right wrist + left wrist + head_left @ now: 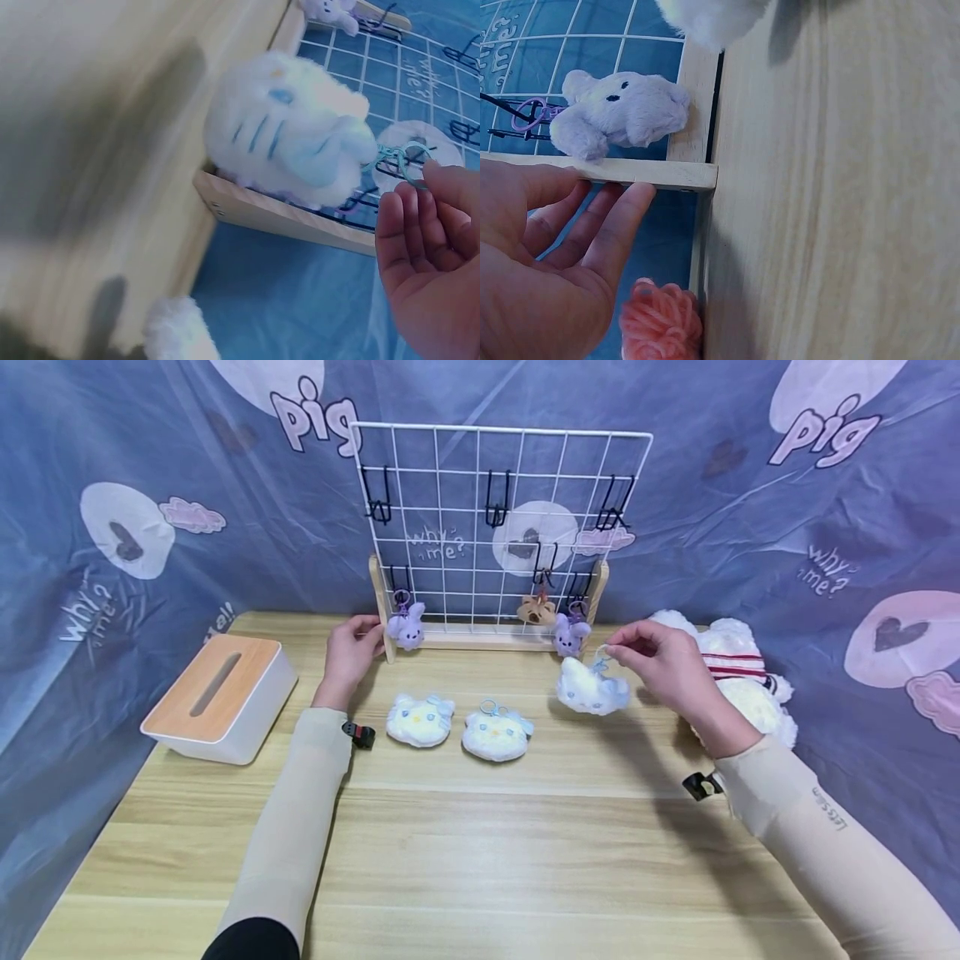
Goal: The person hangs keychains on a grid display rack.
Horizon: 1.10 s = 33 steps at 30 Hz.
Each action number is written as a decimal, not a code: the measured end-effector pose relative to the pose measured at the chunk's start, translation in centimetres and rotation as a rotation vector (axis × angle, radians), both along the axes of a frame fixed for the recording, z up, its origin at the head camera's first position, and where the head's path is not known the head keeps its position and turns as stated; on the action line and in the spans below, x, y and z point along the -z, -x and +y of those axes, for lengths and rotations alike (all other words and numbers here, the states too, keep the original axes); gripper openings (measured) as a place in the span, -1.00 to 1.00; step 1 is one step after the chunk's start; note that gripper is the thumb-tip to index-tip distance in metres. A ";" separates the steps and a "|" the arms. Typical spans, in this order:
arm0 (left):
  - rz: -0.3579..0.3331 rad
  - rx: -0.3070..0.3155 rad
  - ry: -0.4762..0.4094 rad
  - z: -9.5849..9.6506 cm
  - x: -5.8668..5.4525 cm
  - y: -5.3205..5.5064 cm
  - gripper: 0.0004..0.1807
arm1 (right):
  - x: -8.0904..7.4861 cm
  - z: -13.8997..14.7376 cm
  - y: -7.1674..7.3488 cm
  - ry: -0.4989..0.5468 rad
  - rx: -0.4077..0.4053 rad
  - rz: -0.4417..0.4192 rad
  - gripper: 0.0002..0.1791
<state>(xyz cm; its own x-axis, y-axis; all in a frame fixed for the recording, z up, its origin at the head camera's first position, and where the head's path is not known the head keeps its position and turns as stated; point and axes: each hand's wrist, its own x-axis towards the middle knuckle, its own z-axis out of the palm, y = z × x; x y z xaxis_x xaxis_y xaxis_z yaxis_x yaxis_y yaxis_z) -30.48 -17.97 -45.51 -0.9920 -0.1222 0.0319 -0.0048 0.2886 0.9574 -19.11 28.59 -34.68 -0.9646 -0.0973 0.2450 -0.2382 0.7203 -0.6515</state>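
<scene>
My right hand [663, 664] pinches the pale ring [409, 161] of a white plush cat-face keychain [588, 687], which hangs over the table at the grid rack's [480, 639] right front. In the right wrist view its striped cheek and blue bow show. At the rack's other end, my left hand [348, 656] holds the wooden side post [682, 175], fingertips on its outer side. Two similar white plush keychains [420, 721] lie between the arms. Purple bunny keychains [407, 627] hang on hooks at both lower ends of the rack, and a brown plush keychain [537, 609] hangs between them.
Black hooks [497, 502] sit along the rack's upper grid. A wood-topped tissue box [225, 693] stands at the left. Behind my right wrist sits a white plush toy [738, 664] with red stripes. A coral yarn item [660, 322] lies behind the post.
</scene>
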 end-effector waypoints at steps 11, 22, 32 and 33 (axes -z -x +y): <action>0.002 -0.005 -0.003 0.0 0.1 -0.1 -0.63 | -2.4 0.3 1.3 0.074 0.050 0.021 -0.80; -0.016 -0.005 0.001 0.0 0.2 -0.2 -0.63 | -4.9 0.4 2.5 0.163 0.076 0.023 -0.86; -0.001 0.002 0.009 0.0 -0.2 -0.2 -0.62 | -7.6 0.8 3.5 0.277 0.085 0.011 -0.96; -0.002 0.002 0.009 0.0 -0.2 -0.2 -0.62 | -7.9 0.7 3.6 0.295 0.082 0.012 -0.97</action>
<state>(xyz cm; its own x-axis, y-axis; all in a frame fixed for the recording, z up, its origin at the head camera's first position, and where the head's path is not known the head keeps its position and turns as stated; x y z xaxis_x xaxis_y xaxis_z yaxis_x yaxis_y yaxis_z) -30.31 -17.97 -45.29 -0.9923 -0.1200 0.0311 -0.0060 0.2972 0.9548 -22.74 29.33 -26.81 -0.9631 0.0580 0.2628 -0.1961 0.5173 -0.8330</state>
